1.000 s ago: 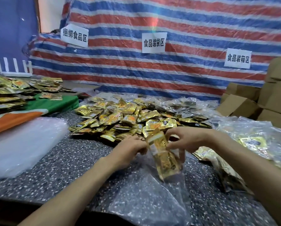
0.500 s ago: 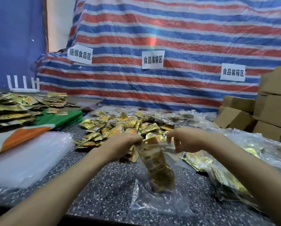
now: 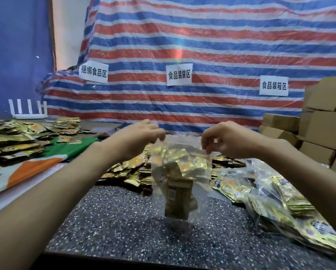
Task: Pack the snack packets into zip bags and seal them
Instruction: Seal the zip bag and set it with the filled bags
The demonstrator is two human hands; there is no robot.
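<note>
Both hands are up over the speckled table [image 3: 124,227]. The left hand [image 3: 141,136] pinches the top left corner of a clear zip bag [image 3: 180,182], fingers curled onto the rim, and the right hand [image 3: 225,138] pinches the top right corner the same way. The bag hangs upright between them, lifted clear of the tabletop, its mouth stretched across from one pinch to the other. Inside it, gold snack packets [image 3: 178,193] sit stacked on end, sunk toward the bottom. Whether the zip strip is pressed closed, I cannot tell through the plastic.

Behind the bag lies a loose heap of gold packets [image 3: 132,172] on the table. To the right, filled clear bags [image 3: 284,203] pile up near the edge. Off to the left, more packets [image 3: 17,139] cover a green and orange cloth [image 3: 36,168]. Cardboard boxes [image 3: 319,123] stack on the far right, and three white signs hang on the striped tarp [image 3: 202,45] behind.
</note>
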